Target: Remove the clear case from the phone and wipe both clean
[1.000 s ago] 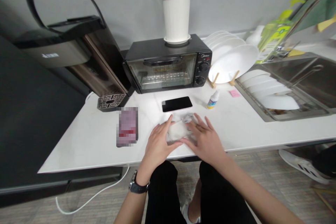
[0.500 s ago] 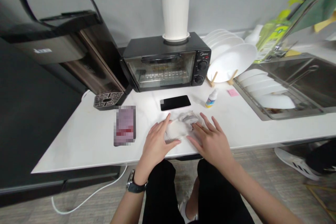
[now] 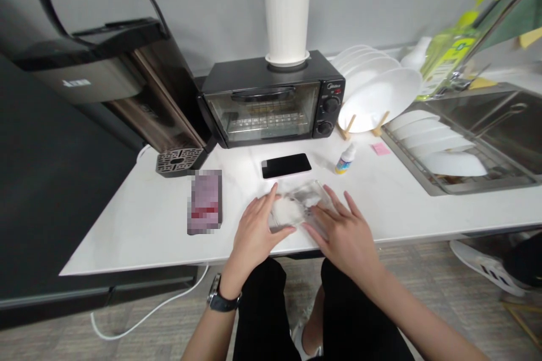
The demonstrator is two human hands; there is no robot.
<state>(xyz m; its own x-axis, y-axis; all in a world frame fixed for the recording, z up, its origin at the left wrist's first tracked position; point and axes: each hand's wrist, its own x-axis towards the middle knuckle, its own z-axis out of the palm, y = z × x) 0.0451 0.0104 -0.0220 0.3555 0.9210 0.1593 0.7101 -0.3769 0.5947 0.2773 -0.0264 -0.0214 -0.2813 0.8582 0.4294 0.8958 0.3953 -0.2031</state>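
Left hand: the left hand lies flat on the counter, in front of the black phone. Its fingers are spread and press on the left side of the clear plastic bag.
Right hand: the right hand lies flat too, fingers spread, touching the right side of the bag.
Bag: it sits between both hands, just in front of the phone. It looks thin and see-through.
What changed: half a second ago the bag looked bunched and crumpled. Now it looks flatter and a bit wider, and the right hand has slid a little to the right.
What that means: it looks like the hands are smoothing the bag flat, and that is partly done.
Near the phone: a small dropper bottle stands to its right. A toaster oven stands behind it. A blurred flat thing lies to its left.
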